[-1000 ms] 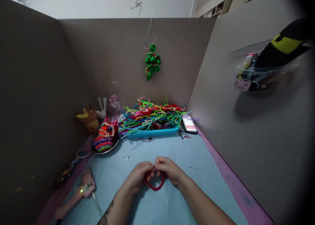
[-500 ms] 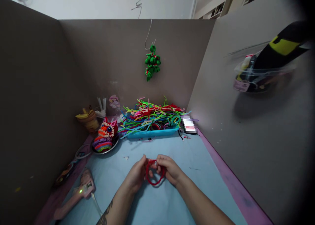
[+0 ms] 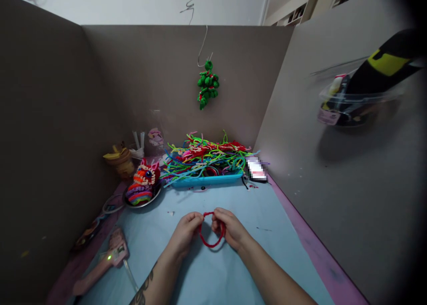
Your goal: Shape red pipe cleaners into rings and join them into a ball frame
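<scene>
The red, fuzzy, cord-like loop [image 3: 211, 246] is held over the light-blue flat sheet [image 3: 273, 260], pinched between left-hand [image 3: 187, 230] and right-hand [image 3: 231, 228] fingers; shaping is apparently in hand, and an even grip is called for.

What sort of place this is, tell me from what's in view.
Probably a small craft booth. A tray heaped with fuzzy stems, what looks like a glue gun and a colourful figure in a bowl suggest it.
</scene>
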Demonstrator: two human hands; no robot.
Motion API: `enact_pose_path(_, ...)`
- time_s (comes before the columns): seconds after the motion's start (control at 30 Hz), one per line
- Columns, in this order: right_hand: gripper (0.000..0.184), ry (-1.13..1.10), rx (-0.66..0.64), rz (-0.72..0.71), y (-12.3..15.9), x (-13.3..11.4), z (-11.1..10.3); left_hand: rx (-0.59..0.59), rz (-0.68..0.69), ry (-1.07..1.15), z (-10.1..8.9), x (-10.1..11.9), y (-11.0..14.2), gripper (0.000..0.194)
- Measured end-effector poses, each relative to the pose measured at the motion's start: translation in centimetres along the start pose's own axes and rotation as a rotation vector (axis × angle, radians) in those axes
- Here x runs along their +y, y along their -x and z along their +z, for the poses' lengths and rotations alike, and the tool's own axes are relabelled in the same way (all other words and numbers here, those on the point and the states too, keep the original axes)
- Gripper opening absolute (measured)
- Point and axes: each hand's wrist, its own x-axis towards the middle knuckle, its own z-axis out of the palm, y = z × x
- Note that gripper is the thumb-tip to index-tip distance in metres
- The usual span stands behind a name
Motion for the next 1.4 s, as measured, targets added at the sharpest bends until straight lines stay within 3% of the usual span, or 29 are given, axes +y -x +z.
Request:
enact_pose_path(0.13,0.048,-0.011,0.017,0.011,0.3,-0.3,0.1,0.129,0.051,0.09,-0.1,0.4,-0.3,0.035)
enact_pose_path(0.23,0.042,0.031,0.02,-0.013,0.5,-0.4,0.2,0.233,0.084,0.161,-0.5,0.6,-0.6,0.036)
enact_pose_path(0.5,0.034,0.139,0.06,-0.079,-0.1,0.2,0.0,0.335,0.163,0.062,-0.5,0.6,-0.3,0.034)
enact_pose_path(0.67,0.036,0.115,0.093,-0.116,-0.1,0.1,-0.2,0.3,0.173,0.015,-0.5,0.7,-0.2,0.035)
enact_pose_path(1.07,0.039,0.049,0.141,-0.178,-0.1,-0.3,-0.3,0.061,0.056,-0.035,0.0,0.4,0.2,0.043)
enact_pose_path(1.4,0.044,0.027,0.178,-0.132,-0.2,-0.2,-0.3,0.053,0.056,-0.104,-0.9,0.0,-0.2,0.037)
